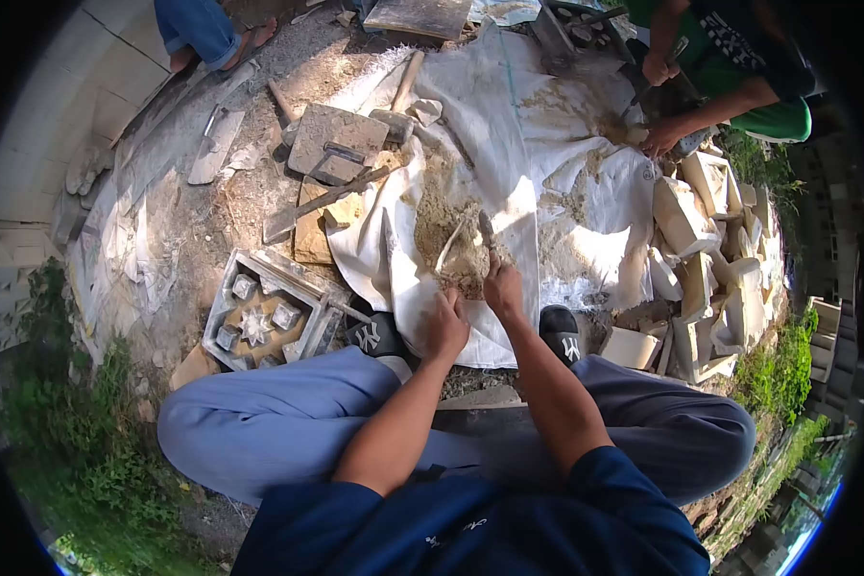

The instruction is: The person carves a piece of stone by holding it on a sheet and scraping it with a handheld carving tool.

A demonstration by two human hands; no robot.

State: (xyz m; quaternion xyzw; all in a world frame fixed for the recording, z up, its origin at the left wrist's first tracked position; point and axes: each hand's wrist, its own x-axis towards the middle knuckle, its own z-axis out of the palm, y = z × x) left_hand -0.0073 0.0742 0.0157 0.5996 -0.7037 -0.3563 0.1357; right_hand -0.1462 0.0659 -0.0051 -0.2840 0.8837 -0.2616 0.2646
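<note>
Left hand and right hand are reaching over a white sheet spreading in front of the person. A sandy heap is covering part of it, just beyond the hands. Fingers closed, the right hand is gripping a narrow tool that is pointing forward over the heap. Beside the tool, a thin pale strip is lying slantwise. The left hand is curling nearly into a fist; I cannot tell whether it is holding anything.

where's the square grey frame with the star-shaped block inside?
Head view, left side: the square grey frame lies on the ground just beyond the person's blue-grey left trouser leg, left of the left foot's black, white-lettered slipper.
</note>
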